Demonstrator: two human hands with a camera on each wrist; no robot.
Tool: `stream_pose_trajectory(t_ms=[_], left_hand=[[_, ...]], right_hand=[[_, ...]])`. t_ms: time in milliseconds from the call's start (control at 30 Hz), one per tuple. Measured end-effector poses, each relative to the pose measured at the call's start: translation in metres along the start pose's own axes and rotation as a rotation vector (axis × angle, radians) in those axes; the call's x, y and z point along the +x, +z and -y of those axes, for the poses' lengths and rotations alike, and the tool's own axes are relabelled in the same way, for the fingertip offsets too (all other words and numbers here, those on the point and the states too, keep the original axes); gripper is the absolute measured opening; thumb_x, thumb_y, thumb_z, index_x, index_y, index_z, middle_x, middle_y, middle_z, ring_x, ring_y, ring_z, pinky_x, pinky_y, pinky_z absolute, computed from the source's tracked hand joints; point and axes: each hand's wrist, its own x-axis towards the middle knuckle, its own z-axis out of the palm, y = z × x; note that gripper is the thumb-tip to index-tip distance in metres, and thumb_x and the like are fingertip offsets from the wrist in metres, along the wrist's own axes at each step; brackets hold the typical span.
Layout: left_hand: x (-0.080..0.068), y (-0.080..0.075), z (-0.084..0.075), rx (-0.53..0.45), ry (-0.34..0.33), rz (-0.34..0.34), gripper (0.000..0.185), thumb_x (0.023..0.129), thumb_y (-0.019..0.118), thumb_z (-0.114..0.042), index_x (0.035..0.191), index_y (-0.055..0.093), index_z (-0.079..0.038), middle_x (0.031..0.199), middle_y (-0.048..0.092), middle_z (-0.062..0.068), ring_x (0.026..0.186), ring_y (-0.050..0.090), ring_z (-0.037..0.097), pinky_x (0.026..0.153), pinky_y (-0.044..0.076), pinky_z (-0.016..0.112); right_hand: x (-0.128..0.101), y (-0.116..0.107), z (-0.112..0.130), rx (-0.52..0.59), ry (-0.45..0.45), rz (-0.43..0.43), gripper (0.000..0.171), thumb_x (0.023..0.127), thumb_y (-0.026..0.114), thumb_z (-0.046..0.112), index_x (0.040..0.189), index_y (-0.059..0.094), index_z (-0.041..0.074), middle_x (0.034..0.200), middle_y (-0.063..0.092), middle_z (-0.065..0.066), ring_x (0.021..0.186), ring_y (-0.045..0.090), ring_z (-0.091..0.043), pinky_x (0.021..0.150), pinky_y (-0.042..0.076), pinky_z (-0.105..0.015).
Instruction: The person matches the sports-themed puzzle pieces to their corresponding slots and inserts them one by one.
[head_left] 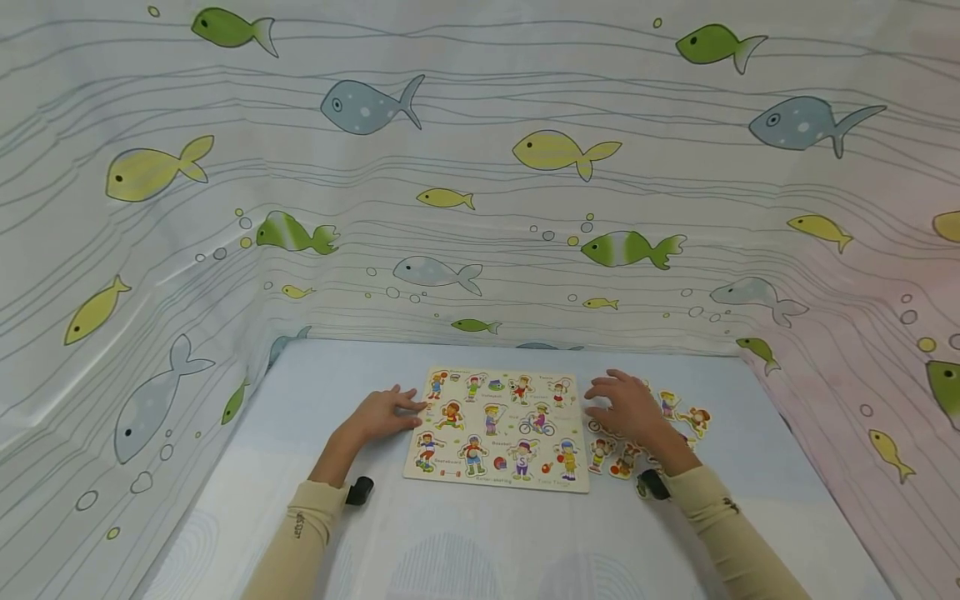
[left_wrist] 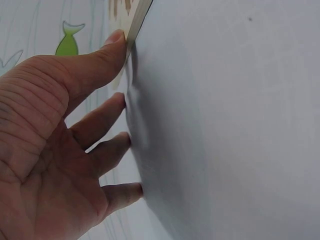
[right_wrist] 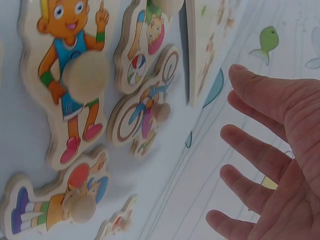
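- Right hand (head_left: 628, 408) hovering palm down over the loose puzzle pieces (head_left: 678, 412) scattered on the table just right of the puzzle board (head_left: 497, 431); fingers spread and relaxed, grasping nothing.
- Nearest under that hand in the right wrist view: a bicycle-rider piece (right_wrist: 145, 120), lying just beside the board's right edge, long axis running roughly along that edge; below the fingers (right_wrist: 255, 145), apart from them, no contact visible.
- Beside it, a larger boy-figure piece (right_wrist: 70, 80) with a round wooden knob (right_wrist: 86, 74) at its middle; another small knobbed figure (right_wrist: 60, 205) nearer the wrist. Knobs standing up from the flat faces, the obvious pinch points.
- Left hand (head_left: 381, 413) flat on the table at the board's left edge, fingers straight; thumb tip (left_wrist: 117, 42) seemingly touching the board's edge (left_wrist: 137, 17), though the left wrist view is too close to be sure of more than that. Nothing held.
- Right hand far nearer the loose pieces than the left; board between the two hands.
- Materials: thin pale plywood, flat cut-out shapes with rounded outlines, glossy printed cartoon figures, bare unpainted knobs.
- Table (head_left: 480, 542) covered in smooth pale blue cloth; fish-patterned curtain (head_left: 480, 167) hanging on the far, left and right sides.
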Motion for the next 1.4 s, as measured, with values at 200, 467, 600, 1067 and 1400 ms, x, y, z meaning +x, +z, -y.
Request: stream_pose_trajectory(t_ms=[200,467,600,1067,1400], left_hand=[[-0.001,0.0,-0.001,0.001,-0.011,0.005,0.037,0.089,0.072,-0.031,0.122,0.071,-0.013,0.142,0.052,0.016,0.138,0.032,0.048,0.111,0.025,0.063],[0.0,0.0,0.001,0.003,0.02,-0.004,0.038,0.089,0.073,-0.031,0.122,0.071,-0.011,0.141,0.053,0.018,0.136,0.034,0.049,0.11,0.026,0.063],[0.0,0.001,0.002,0.009,0.036,-0.004,0.039,0.089,0.073,-0.031,0.122,0.07,-0.011,0.14,0.053,0.017,0.136,0.035,0.05,0.11,0.027,0.063],[0.0,0.0,0.0,0.003,-0.011,-0.001,0.038,0.089,0.073,-0.033,0.121,0.071,-0.013,0.142,0.051,0.016,0.138,0.033,0.048,0.111,0.024,0.063],[0.0,0.001,0.0,0.013,-0.013,0.002,0.038,0.089,0.072,-0.033,0.122,0.071,-0.013,0.143,0.051,0.016,0.138,0.033,0.047,0.112,0.023,0.063]], right_hand=[[-0.002,-0.003,-0.009,0.004,0.041,0.013,0.025,0.086,0.078,0.026,0.107,0.075,0.014,0.128,0.064,-0.014,0.134,0.04,-0.044,0.106,0.029,-0.067],[-0.004,-0.004,-0.019,-0.015,0.097,0.022,0.024,0.087,0.077,0.027,0.108,0.075,0.015,0.129,0.063,-0.013,0.136,0.037,-0.044,0.108,0.027,-0.066],[-0.005,-0.005,-0.022,-0.005,0.121,0.037,0.025,0.088,0.076,0.027,0.11,0.075,0.014,0.13,0.062,-0.013,0.137,0.036,-0.044,0.109,0.026,-0.065],[-0.005,-0.011,-0.041,-0.025,0.103,-0.023,0.026,0.087,0.076,0.023,0.109,0.074,0.009,0.124,0.065,-0.016,0.131,0.041,-0.047,0.105,0.031,-0.066],[-0.008,-0.012,-0.053,-0.033,0.074,-0.043,0.026,0.086,0.077,0.021,0.108,0.074,0.007,0.12,0.067,-0.015,0.128,0.045,-0.046,0.103,0.036,-0.065]])
